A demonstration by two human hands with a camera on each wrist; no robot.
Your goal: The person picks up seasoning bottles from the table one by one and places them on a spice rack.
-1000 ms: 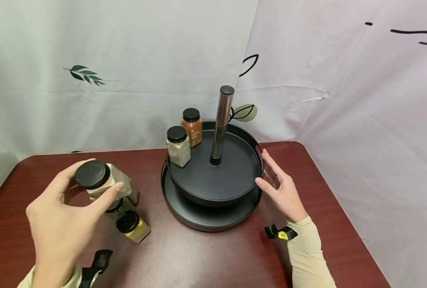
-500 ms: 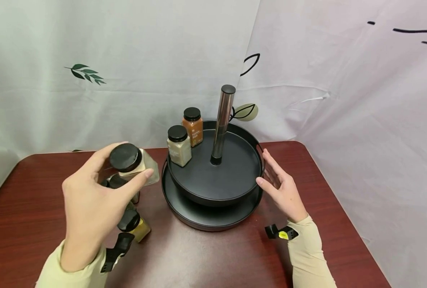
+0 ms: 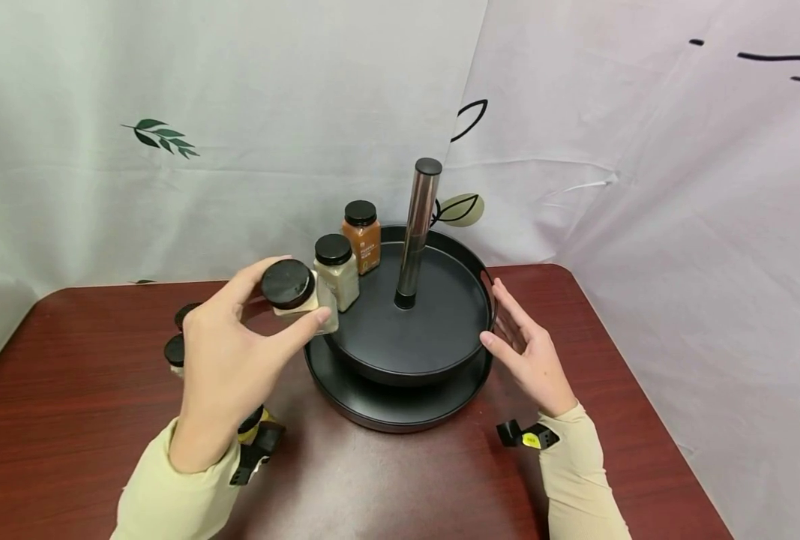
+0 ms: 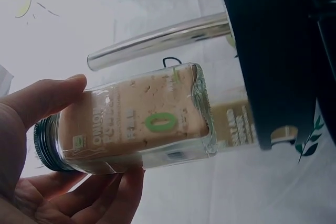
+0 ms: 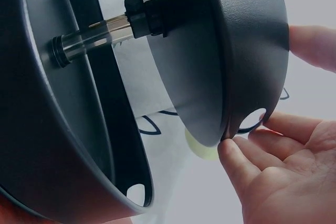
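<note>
My left hand grips a square glass spice jar with a black lid between thumb and fingers. Its label appears to read onion powder, and pale powder fills it. The jar is held at the left edge of the upper tray of a black two-tier stand, in front of a pale jar. Behind that one stands an orange spice jar. At the tray's right side, my right hand touches the outer rim near a handle cutout, its fingers mostly straight.
A shiny post rises from the upper tray's centre. Below lies the wider lower tray. More black-lidded jars stand left on the red-brown table, partly hidden by my left hand and wrist. A pale curtain hangs behind.
My left hand has carried the jar rightward and slightly away from me, from above the other jars to the tray's left edge. The right hand stays at the rim.
</note>
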